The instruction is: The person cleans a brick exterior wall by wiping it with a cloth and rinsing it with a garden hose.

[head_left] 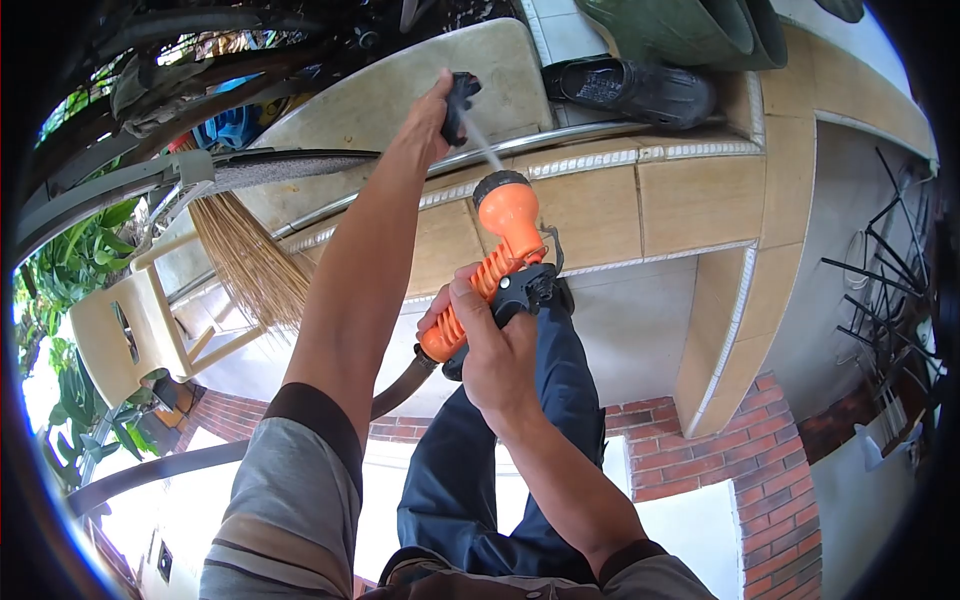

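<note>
Orange nozzle: the bright orange plastic spray nozzle with a ribbed grip and black head [508,212] is in front of the tiled ledge [590,200], aimed at the left hand.
Right hand [495,355]: closed around the ribbed grip, thumb up beside the black lever.
Left hand [432,115]: curled around a small black object [459,108], held out beyond the nozzle.
Water jet [483,145]: best aimed squarely at the object, turning it so each face gets rinsed; a steady wrist should limit splash onto the black shoe [640,92].
Hard to make out: the object's exact form, blurred by spray; the right fingers, mostly hidden behind the grip; the grey hose [405,388], partly covered by the left arm.
</note>
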Demonstrator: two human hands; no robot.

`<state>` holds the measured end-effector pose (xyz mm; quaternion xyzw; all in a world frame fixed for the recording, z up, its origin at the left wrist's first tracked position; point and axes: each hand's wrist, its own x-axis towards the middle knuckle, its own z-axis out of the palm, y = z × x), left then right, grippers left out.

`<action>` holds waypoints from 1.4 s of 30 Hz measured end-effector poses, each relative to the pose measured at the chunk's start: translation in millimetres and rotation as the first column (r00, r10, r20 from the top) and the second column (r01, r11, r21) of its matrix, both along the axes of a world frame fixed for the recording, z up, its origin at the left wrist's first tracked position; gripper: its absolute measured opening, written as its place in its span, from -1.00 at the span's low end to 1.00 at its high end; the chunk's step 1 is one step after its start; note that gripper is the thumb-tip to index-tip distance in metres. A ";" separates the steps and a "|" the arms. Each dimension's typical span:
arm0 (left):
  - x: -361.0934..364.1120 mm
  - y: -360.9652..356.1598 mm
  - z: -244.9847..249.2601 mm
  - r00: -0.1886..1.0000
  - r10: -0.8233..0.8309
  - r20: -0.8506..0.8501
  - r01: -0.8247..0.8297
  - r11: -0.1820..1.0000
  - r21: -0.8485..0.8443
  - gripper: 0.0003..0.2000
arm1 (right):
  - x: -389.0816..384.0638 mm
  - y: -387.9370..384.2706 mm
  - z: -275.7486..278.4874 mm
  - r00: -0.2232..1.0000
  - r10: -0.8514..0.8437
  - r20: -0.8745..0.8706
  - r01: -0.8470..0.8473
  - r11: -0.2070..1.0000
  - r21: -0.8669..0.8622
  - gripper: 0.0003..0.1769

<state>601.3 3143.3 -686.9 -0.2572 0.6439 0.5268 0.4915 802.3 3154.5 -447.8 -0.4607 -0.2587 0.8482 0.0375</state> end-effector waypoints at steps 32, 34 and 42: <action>-0.7 16.4 10.8 0.954 0.249 0.165 -0.276 0.946 0.168 -0.71 | -6.1 -4.8 -3.2 0.997 -0.051 -0.051 0.053 0.998 0.034 -0.84; 1.8 26.4 17.1 0.953 0.293 0.072 -0.298 0.952 0.074 -0.68 | -6.3 -5.4 -1.4 0.997 -0.055 -0.053 0.057 0.998 0.033 -0.85; -22.0 2.1 -3.8 0.970 0.181 0.159 -0.217 0.945 0.246 -0.66 | -6.7 -4.6 1.6 0.996 -0.054 -0.071 0.058 0.997 0.054 -0.85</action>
